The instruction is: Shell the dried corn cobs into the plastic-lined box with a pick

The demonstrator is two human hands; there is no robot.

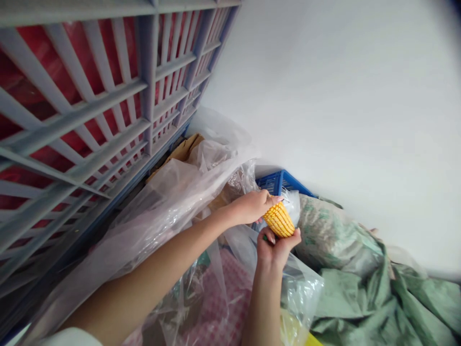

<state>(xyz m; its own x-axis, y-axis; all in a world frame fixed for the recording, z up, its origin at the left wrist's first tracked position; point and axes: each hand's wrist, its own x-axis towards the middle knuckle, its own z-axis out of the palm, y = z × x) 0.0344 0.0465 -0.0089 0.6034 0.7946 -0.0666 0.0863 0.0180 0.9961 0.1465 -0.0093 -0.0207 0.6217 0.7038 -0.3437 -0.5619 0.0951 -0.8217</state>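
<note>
A yellow corn cob point(279, 220) is held between both hands over a heap of clear plastic bags point(173, 202). My left hand point(252, 205) reaches in from the lower left and grips the cob's upper end with closed fingers. My right hand point(276, 247) comes up from below and closes round the cob's lower end. A small clear bag point(292, 202) lies just behind the cob.
A grey slatted crate wall point(90, 110) with red contents fills the left. A blue plastic basket point(279, 181) stands against the white wall point(342, 96). Green woven sacks point(360, 278) lie at the right, a pink checked cloth point(230, 302) below the hands, and cardboard point(185, 149) behind the bags.
</note>
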